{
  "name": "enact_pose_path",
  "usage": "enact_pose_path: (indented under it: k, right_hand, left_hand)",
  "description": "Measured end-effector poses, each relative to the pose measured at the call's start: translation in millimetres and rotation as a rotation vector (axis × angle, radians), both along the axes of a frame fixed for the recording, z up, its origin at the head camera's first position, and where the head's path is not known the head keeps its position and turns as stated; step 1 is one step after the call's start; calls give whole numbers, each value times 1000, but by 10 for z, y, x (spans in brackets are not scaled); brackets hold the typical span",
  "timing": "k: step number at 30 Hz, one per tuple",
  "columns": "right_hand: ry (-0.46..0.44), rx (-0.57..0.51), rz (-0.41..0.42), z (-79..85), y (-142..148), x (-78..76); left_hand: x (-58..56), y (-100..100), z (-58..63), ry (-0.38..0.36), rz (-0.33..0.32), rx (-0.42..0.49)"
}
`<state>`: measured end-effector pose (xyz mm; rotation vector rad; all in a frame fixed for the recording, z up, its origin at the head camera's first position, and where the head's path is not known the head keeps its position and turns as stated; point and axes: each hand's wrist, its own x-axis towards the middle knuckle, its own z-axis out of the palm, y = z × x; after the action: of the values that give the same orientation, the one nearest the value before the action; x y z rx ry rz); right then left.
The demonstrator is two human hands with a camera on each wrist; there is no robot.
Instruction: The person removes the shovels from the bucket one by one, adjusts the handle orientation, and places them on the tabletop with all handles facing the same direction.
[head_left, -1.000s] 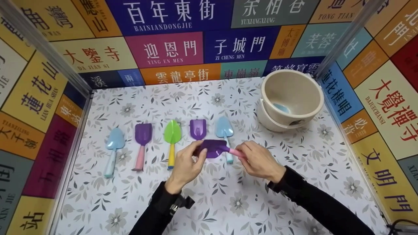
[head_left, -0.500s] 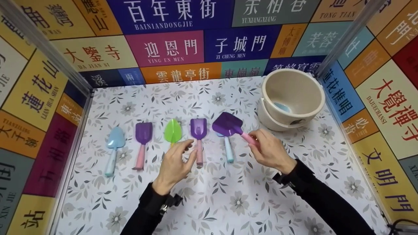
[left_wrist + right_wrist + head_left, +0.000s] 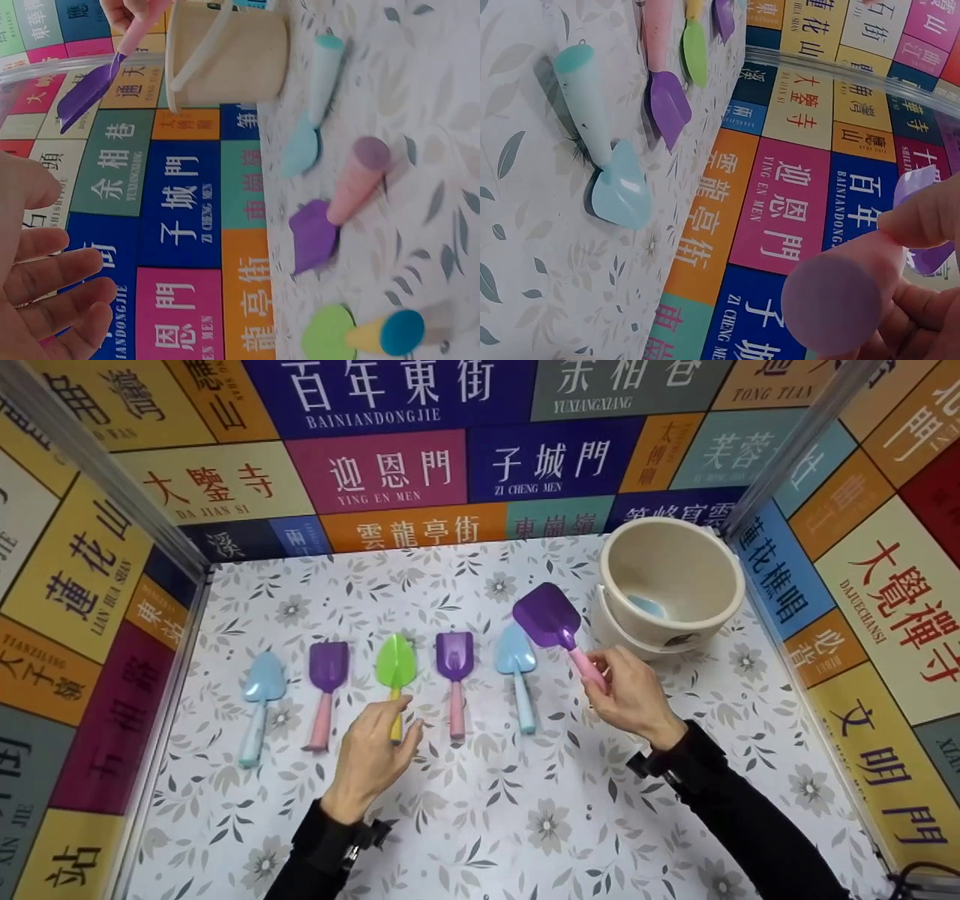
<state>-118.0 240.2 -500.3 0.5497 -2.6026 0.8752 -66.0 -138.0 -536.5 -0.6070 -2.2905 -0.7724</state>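
Note:
My right hand grips the pink handle of a purple toy shovel, blade tilted up and to the left, beside the bucket. The handle's round end faces the right wrist camera. My left hand holds nothing, its fingers spread loosely over the yellow handle of a green toy trowel. Either side of that trowel lie two more purple shovels, a left one and a right one. Light blue trowels end the row, one at the left and one at the right.
A cream bucket stands at the back right, with a light blue piece visible inside it. The table has a flowered cover. Printed panels wall it in at the back and both sides.
My left hand has let go of the purple shovel's blade and drawn back to the left. My right hand has carried the shovel up and right toward the bucket, its blade swinging upward.

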Motion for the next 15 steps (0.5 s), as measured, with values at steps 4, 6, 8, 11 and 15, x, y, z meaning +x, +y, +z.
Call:
enact_pose_path:
  k: [4, 6, 8, 11, 15]
  right_hand:
    - [-76, -32, -53, -45, 19, -35]
    - [-131, -48, -75, -74, 32, -61]
    - [-193, -67, -96, -104, 48, -93]
    - [-281, -78, -122, -161, 81, -146]
    - [-385, -76, -149, -274, 138, -223]
  left_hand:
    - [74, -145, -103, -43, 38, -18]
    - [119, -213, -167, -56, 61, -23]
    - [166, -276, -225, -68, 85, -28]
    - [225, -355, -298, -73, 113, -34]
    - [281, -433, -380, -78, 135, -40]
